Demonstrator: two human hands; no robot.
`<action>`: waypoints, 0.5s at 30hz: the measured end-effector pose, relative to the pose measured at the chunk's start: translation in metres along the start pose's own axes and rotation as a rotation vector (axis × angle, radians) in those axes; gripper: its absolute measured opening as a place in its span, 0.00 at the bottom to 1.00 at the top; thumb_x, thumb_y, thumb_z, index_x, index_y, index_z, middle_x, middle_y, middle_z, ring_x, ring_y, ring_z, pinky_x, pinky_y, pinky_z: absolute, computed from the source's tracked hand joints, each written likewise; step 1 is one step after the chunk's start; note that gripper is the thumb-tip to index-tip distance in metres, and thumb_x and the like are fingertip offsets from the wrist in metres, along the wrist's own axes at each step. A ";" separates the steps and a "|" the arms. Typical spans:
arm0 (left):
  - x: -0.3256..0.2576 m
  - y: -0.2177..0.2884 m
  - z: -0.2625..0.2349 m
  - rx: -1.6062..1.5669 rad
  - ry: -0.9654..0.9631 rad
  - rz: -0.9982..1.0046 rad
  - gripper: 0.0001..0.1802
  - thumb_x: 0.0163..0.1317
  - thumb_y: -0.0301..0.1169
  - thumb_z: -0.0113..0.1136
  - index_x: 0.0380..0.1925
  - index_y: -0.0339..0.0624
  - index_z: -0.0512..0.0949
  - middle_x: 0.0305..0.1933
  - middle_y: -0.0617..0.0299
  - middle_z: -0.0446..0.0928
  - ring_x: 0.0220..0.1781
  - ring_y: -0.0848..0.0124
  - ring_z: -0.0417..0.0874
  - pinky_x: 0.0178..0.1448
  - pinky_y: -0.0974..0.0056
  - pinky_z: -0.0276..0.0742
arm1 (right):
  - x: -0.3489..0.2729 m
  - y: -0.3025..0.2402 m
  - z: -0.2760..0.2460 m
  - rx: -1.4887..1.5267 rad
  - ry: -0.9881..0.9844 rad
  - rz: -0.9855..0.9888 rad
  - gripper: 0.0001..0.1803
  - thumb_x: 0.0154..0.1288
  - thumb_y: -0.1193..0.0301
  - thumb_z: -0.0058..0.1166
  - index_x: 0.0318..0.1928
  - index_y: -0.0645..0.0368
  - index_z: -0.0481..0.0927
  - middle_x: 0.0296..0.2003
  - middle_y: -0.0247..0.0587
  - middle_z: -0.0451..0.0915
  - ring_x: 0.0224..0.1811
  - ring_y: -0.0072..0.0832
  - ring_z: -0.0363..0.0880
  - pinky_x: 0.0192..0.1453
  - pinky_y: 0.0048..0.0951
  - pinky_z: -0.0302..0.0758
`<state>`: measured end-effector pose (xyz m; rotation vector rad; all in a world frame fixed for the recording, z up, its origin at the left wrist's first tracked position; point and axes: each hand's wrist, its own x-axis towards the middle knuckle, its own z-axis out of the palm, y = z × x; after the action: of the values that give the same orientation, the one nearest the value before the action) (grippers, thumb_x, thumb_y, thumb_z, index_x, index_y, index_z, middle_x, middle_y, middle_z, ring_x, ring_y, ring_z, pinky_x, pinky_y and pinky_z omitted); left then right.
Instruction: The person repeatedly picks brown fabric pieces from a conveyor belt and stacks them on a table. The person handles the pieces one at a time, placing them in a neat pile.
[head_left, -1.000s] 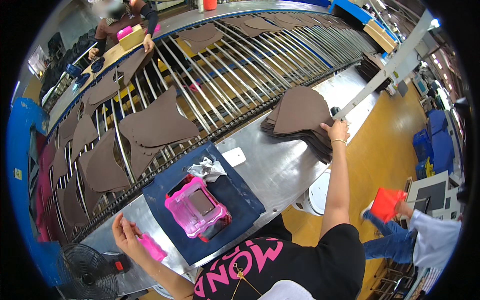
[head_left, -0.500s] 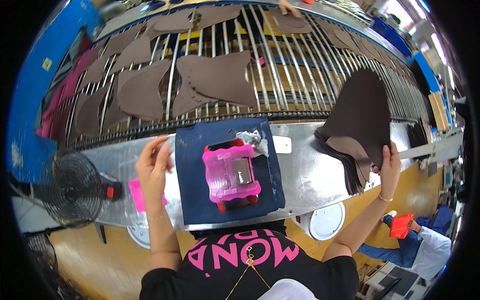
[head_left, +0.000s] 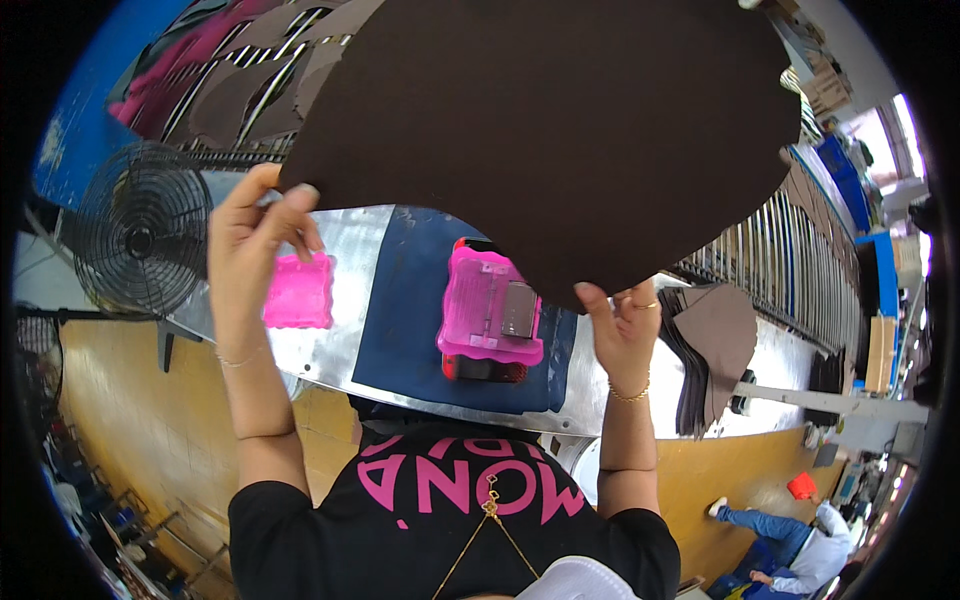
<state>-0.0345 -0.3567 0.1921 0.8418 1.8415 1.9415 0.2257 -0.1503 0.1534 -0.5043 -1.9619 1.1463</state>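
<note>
Across the upper centre of the frame, a large curved dark-brown sheet [head_left: 560,130], held up.
Left hand [head_left: 245,225] pinches its left corner, right hand [head_left: 625,330] its lower edge, above a dark-blue flat mat [head_left: 400,310] on the silvery metal tabletop [head_left: 353,260].

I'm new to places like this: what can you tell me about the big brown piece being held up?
The dark brown cut sheet looks thin, matte and plain, perhaps fabric or foam, with curved edges. It is held up over the metal table, its top running out of view. The left hand holds its left corner, the right hand its lower tip.
</note>
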 end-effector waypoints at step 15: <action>-0.031 -0.009 -0.050 0.253 0.026 0.209 0.09 0.59 0.14 0.54 0.39 0.29 0.76 0.33 0.66 0.73 0.30 0.81 0.74 0.34 0.78 0.69 | 0.000 0.006 0.012 -0.317 -0.300 -0.416 0.13 0.53 0.82 0.53 0.37 0.53 0.83 0.33 0.32 0.85 0.30 0.23 0.82 0.45 0.29 0.65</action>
<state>-0.0433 -0.4139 0.1782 1.1325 2.1204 1.8680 0.2155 -0.1539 0.1453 -0.0691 -2.3831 0.6804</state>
